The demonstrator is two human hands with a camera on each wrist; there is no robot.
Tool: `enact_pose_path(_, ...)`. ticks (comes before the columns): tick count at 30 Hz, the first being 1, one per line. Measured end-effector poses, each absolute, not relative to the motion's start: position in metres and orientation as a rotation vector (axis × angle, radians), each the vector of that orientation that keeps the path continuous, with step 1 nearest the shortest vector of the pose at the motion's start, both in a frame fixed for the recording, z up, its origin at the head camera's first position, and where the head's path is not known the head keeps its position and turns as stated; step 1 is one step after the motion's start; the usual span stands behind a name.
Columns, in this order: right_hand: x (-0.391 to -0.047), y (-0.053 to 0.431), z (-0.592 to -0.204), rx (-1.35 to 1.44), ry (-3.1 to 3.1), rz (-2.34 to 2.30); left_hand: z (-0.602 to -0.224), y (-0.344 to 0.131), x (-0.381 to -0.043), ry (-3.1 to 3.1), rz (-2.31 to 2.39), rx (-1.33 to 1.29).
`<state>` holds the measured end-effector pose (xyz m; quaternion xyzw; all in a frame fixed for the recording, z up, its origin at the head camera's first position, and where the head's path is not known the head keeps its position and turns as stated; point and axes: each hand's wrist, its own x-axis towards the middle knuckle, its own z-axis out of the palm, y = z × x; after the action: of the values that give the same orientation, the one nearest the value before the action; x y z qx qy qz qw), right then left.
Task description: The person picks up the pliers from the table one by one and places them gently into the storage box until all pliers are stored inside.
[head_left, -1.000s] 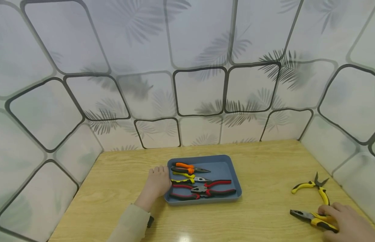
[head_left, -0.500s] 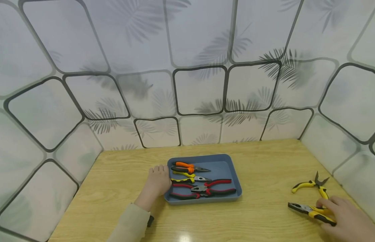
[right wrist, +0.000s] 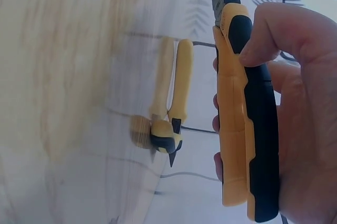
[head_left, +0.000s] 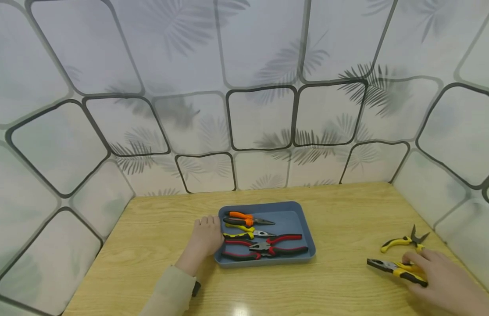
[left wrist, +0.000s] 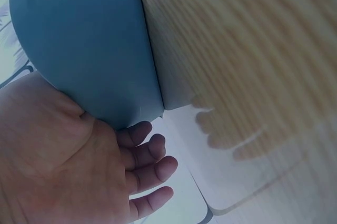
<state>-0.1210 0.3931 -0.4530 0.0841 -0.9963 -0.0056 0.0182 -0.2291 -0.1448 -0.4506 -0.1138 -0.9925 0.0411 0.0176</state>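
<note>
Beige sleeve (head_left: 171,289), cut off by the lower edge; beside it, a small dark item (head_left: 196,289), mostly hidden and not identifiable. Left hand (head_left: 206,237), at the tray's left end; four fingers loosely bent in the left wrist view, thumb out of sight, so how firmly it has hold of the rim, if at all, cannot be told. Blue-grey tray (head_left: 289,221), on a wood-grain table (head_left: 339,237), containing four pliers: orange pliers (head_left: 249,221) at the back, nose to the right; yellow pliers (head_left: 248,235) next, handle ends partly covered by the left hand; red-handled pliers (head_left: 244,256) in front, handles leftward, head largely covered; a second red-handled pair (head_left: 285,251) lying across them, handles rightward. Yellow-and-black pliers (head_left: 406,273), right of the tray and well apart from it, nose leftward, pinched between thumb and fingers of the right hand (head_left: 441,274); fingers almost wholly behind the handles in the right wrist view, only the tips showing, plier tip cropped at the top. Small yellow pliers (head_left: 402,242), farther back on the table, jaws spread, one handle mostly hidden by the right hand.
</note>
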Motion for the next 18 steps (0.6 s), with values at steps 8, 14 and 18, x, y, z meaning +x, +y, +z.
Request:
enact_pose_path(8,-0.121,0.383,-0.449,0.31,-3.032,0.044,-0.452,-0.145,-0.231,-3.091,0.145,-0.351)
enact_pose_path(14,-0.125,0.376,-0.445,0.329,-3.022,0.054,-0.454,-0.146,-0.233,-3.095,0.14,-0.354)
enact_pose_path(18,-0.127,0.372,-0.444,0.351,-3.006,0.048,-0.453,-0.146,-0.232,-3.1,0.141,-0.352)
